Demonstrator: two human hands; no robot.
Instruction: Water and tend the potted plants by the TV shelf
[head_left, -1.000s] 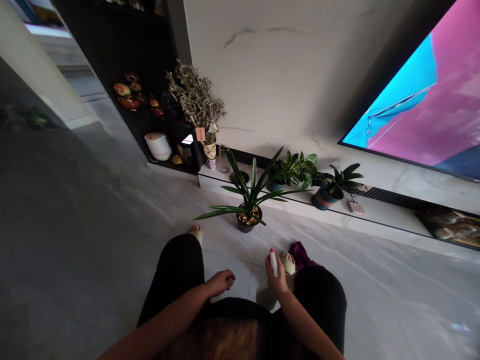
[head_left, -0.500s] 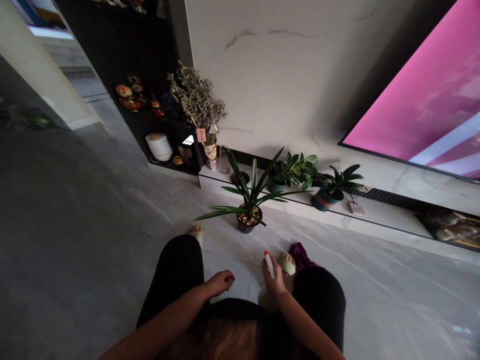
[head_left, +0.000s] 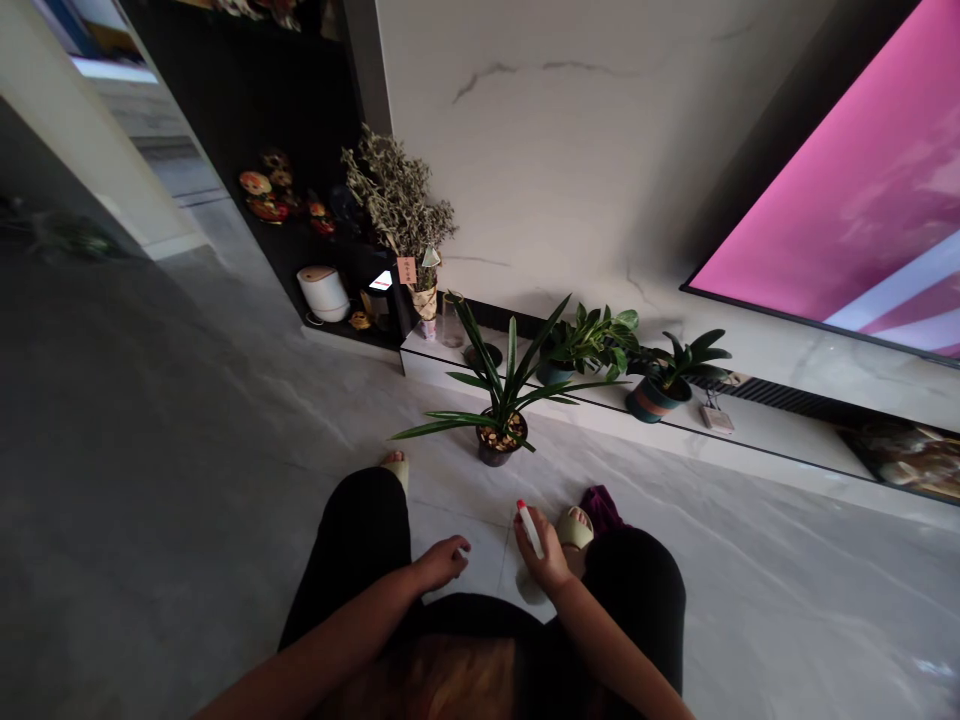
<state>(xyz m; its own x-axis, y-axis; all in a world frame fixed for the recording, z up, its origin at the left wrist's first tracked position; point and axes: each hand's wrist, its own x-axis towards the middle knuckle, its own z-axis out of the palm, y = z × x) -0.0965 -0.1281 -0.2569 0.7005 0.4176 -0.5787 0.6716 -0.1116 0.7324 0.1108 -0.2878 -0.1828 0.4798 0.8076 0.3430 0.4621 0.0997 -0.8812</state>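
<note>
Here, the right hand grips a red-tipped spray bottle — left hand loosely curled.

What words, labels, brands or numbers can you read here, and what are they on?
None can be read for certain.
Pink tag by the dried bouquet: dark characters, too small to read.
Lit panel in the dark cabinet: reddish marks, too blurred to read.
White red-tipped bottle in the right hand: no lettering can be made out.
Large screen: no text visible.
</note>
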